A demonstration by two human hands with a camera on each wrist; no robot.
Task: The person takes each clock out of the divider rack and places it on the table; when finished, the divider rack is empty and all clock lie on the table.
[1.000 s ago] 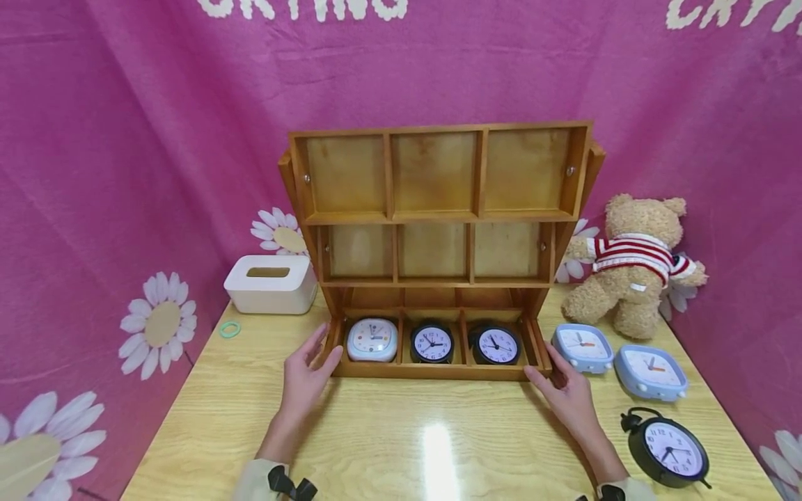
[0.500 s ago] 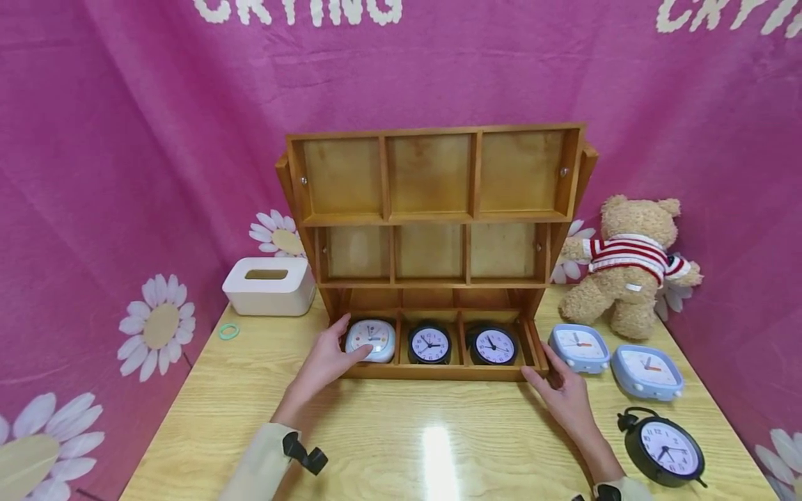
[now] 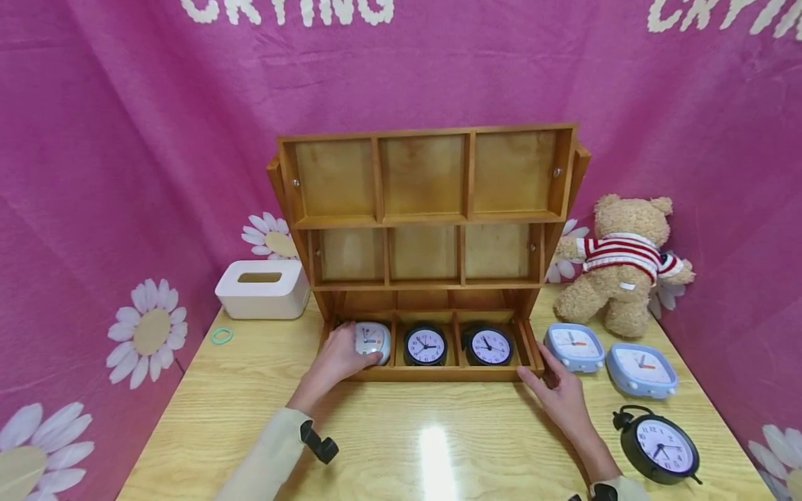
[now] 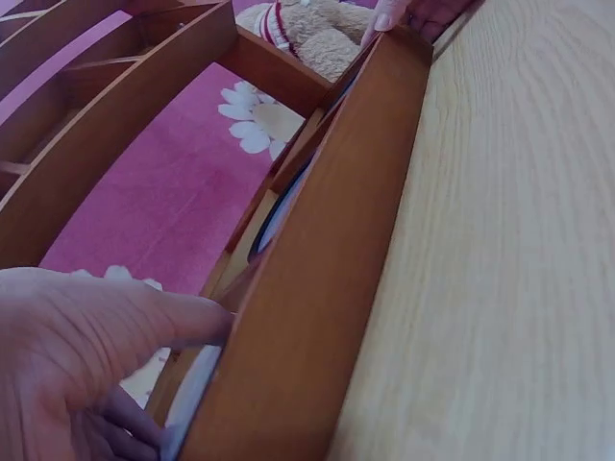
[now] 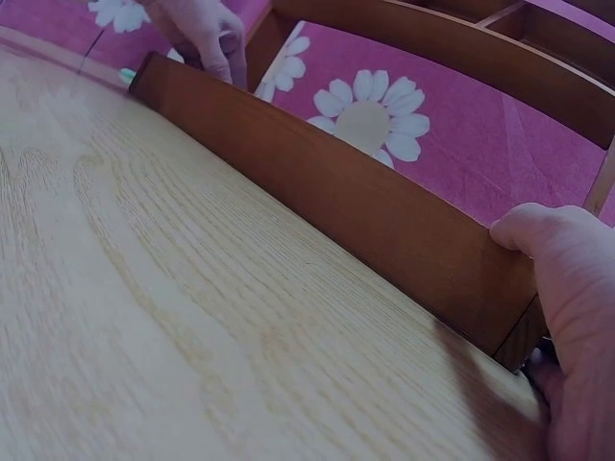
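Note:
A tiered wooden shelf rack (image 3: 432, 374) with divided compartments stands on the table. My left hand (image 3: 340, 356) reaches over its bottom-left compartment and grips a pale blue and white clock (image 3: 374, 339) there, thumb at the front and fingers on the far side. That hand hides the clock's left part. My right hand (image 3: 564, 400) holds the rack's front right corner, thumb on the front board and fingers round the outer side, as the right wrist view also shows. Two round black clocks, one in the middle (image 3: 425, 346) and one at right (image 3: 491, 346), occupy the other bottom compartments.
Right of the rack lie two light blue clocks, one nearer it (image 3: 575, 346) and one farther out (image 3: 642, 370), with a black alarm clock (image 3: 661, 449) in front. A teddy bear (image 3: 623, 268) sits behind them. At left are a white tissue box (image 3: 263, 299) and a green ring (image 3: 222, 336).
My left hand has left the rack's front left corner, moved right over the bottom-left compartment and closed on the clock there. My right hand keeps its hold on the right corner.

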